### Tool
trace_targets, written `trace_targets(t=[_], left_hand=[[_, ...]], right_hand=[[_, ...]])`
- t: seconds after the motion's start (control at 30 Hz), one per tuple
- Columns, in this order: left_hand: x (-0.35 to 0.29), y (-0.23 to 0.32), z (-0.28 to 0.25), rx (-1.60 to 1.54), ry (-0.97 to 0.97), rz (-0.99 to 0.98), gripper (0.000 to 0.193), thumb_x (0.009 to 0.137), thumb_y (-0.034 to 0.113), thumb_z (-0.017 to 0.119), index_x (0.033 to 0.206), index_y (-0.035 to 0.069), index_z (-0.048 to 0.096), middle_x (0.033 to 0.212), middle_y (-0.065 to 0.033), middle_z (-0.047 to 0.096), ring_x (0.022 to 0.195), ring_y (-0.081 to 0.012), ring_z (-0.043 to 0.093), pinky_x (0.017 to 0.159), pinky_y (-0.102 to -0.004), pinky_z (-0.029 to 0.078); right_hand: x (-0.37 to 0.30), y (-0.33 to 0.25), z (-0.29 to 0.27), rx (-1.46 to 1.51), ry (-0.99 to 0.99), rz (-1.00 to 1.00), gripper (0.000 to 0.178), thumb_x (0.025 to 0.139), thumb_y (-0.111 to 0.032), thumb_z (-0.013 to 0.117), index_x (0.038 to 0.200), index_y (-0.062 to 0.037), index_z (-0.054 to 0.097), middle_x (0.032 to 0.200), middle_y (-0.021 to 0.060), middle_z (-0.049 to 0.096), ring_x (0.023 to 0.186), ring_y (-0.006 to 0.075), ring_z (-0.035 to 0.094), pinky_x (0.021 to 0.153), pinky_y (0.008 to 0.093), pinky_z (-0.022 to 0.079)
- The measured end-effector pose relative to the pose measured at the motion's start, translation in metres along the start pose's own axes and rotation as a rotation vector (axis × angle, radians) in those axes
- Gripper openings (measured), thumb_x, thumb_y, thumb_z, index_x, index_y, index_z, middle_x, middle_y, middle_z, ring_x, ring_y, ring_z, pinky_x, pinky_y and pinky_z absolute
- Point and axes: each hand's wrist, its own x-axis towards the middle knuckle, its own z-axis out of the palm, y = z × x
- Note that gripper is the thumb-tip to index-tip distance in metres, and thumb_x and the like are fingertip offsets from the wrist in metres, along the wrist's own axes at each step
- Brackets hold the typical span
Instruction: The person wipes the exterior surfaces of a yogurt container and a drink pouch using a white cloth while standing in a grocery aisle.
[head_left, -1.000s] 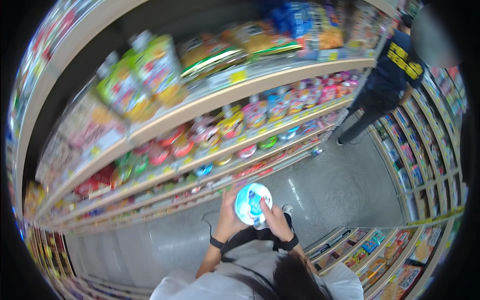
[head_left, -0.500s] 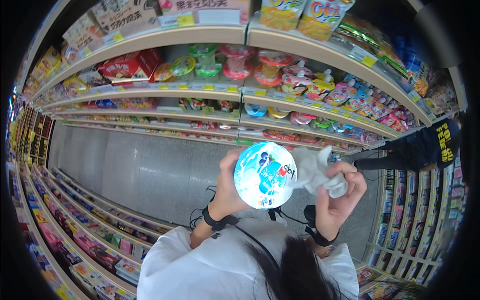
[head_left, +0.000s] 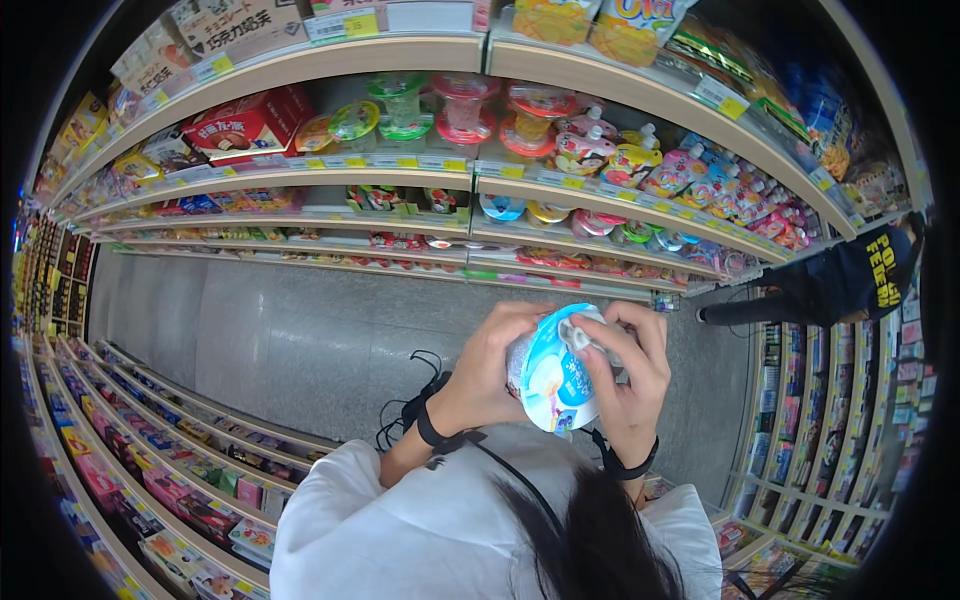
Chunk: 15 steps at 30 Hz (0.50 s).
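My left hand (head_left: 482,368) grips a round plastic cup with a blue and white printed lid (head_left: 545,385). Its fingers wrap the cup's side from the left, and the lid is tilted toward the right. Bunched in the fingers of my right hand (head_left: 636,375) is a white cloth (head_left: 577,336), pressed against the upper part of the lid. The rest of the cloth is hidden under the fingers. Both hands are in front of my chest, above the grey floor (head_left: 290,315).
Ahead stands a shelf unit with stacked jelly cups (head_left: 465,108), spouted pouches (head_left: 665,170) and a red box (head_left: 245,125). More shelves (head_left: 190,455) run along the lower left. A person in dark clothing (head_left: 850,280) is at the right. Black cables (head_left: 405,400) hang beside my left arm.
My right hand has moved left with the cloth, from beside the cup onto its lid. The cup has tilted, so its side now shows, and moved slightly to the right.
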Motion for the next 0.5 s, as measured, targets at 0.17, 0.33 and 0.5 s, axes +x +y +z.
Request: trace_targets(t=[0.17,0.33,0.5], left_hand=[[0.002,-0.006,0.008,0.161,-0.022,0.022,0.086,0.054,0.021,0.088,0.120,0.011,0.035,0.119,-0.0214,0.052,0.105,-0.0369,0.054,0.085,-0.0432,0.046],[0.000,-0.014,0.016,0.072,0.069,0.040,0.086,0.054,0.022,0.088,0.120,0.013,0.034,0.119,-0.0224,0.052,0.105,-0.0366,0.055,0.085,-0.0421,0.046],[-0.003,-0.018,0.015,0.075,0.013,0.014,0.081,0.052,0.019,0.088,0.116,0.012,0.039,0.119,-0.0214,0.052,0.105,-0.0356,0.055,0.085,-0.0415,0.046]], right_hand=[[-0.007,0.001,-0.001,0.000,-0.066,-0.115,0.037,0.065,-0.001,0.071,0.101,-0.0110,0.070,0.092,0.0069,0.057,0.080,0.0230,0.056,0.074,0.0330,0.047],[-0.022,0.004,-0.019,0.184,-0.257,-0.126,0.034,0.066,0.002,0.072,0.098,-0.0098,0.071,0.089,0.0060,0.059,0.078,0.0221,0.057,0.069,0.0326,0.049],[-0.015,0.030,-0.017,-0.016,-0.006,-0.024,0.029,0.068,0.001,0.073,0.095,-0.0059,0.070,0.087,0.0087,0.060,0.076,0.0238,0.058,0.066,0.0331,0.047]])
